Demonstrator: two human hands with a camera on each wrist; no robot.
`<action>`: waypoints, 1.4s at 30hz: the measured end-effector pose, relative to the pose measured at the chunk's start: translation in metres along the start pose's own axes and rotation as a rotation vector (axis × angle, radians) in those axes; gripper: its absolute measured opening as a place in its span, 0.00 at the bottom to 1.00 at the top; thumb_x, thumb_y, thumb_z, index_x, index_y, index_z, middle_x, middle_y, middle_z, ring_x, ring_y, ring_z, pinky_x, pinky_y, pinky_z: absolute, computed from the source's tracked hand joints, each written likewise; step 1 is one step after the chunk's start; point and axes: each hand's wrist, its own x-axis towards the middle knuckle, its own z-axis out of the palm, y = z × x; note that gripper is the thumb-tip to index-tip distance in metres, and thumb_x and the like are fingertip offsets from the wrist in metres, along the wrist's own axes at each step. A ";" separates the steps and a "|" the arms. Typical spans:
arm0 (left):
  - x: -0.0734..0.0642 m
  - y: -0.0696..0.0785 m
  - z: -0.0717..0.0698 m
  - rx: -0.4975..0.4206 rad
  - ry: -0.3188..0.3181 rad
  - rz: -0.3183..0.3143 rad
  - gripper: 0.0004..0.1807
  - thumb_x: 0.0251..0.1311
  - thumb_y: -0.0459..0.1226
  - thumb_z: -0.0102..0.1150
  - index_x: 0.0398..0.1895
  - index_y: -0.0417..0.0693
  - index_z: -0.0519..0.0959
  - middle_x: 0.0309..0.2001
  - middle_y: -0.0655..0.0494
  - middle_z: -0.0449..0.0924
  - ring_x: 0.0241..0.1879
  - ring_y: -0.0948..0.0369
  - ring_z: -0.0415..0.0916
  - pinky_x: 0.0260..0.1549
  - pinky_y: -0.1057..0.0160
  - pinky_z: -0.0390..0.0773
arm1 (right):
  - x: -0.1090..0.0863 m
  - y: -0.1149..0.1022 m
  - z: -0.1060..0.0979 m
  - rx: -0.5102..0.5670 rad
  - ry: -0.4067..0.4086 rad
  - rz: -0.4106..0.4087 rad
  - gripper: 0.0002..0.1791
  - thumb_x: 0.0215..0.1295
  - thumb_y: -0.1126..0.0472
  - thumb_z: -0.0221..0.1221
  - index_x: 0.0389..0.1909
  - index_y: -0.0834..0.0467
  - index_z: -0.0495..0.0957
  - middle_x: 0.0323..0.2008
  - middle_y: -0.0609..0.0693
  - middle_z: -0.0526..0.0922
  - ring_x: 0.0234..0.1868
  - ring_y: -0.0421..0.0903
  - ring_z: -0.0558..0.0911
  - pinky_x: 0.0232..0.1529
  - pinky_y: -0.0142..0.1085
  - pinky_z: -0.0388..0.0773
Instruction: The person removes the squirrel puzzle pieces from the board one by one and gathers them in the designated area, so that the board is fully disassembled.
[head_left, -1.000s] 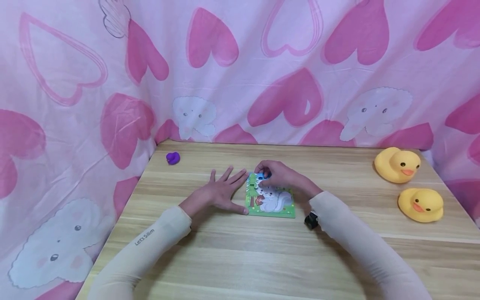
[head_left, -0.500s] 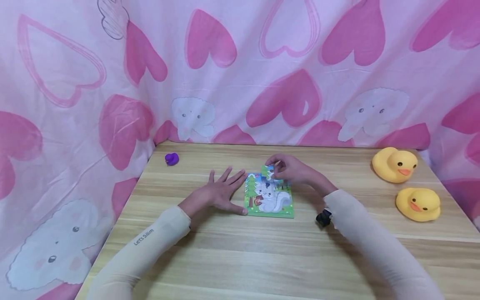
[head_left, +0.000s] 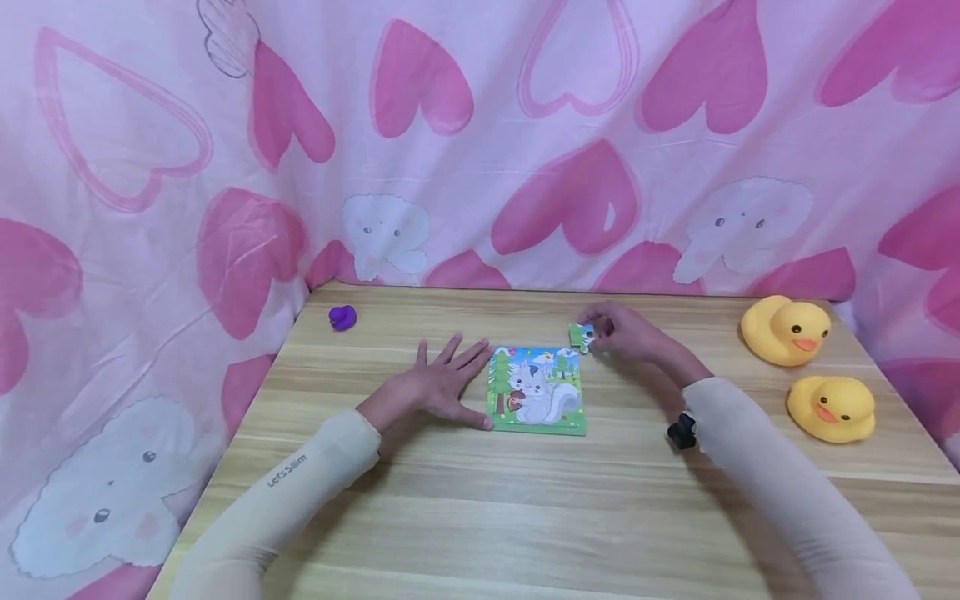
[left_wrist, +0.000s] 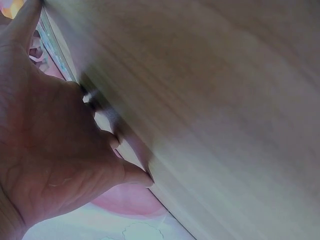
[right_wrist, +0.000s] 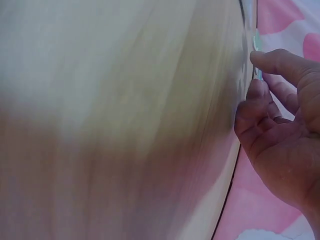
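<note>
A square jigsaw puzzle (head_left: 536, 392) with a white squirrel picture and a green border lies on the table in the head view. My left hand (head_left: 438, 386) rests on the wood at its left side, fingers spread, thumb tip and index fingertip by the puzzle's left edge. Beyond the puzzle's far right corner, my right hand (head_left: 626, 333) pinches a puzzle piece (head_left: 578, 337) coloured green, blue and white. In the right wrist view thumb and finger (right_wrist: 280, 64) meet at a sliver of it; most of the piece is hidden there.
Two yellow rubber ducks (head_left: 786, 331) sit at the table's right side. A small purple duck (head_left: 342, 317) stands near the far left corner. Behind the wooden table (head_left: 450, 508) hangs a pink curtain (head_left: 450, 167) with hearts.
My right hand has lifted the puzzle piece off the puzzle and carried it right, past the far right corner. The squirrel picture is now uncovered. My left hand has stayed in place.
</note>
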 end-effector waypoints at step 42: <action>-0.001 0.003 -0.003 -0.025 -0.015 -0.014 0.70 0.51 0.82 0.55 0.87 0.70 0.29 0.88 0.69 0.23 0.87 0.47 0.18 0.74 0.18 0.28 | -0.005 -0.058 0.042 -0.100 -0.074 -0.132 0.25 0.67 0.60 0.72 0.64 0.57 0.82 0.56 0.54 0.81 0.45 0.49 0.77 0.47 0.38 0.78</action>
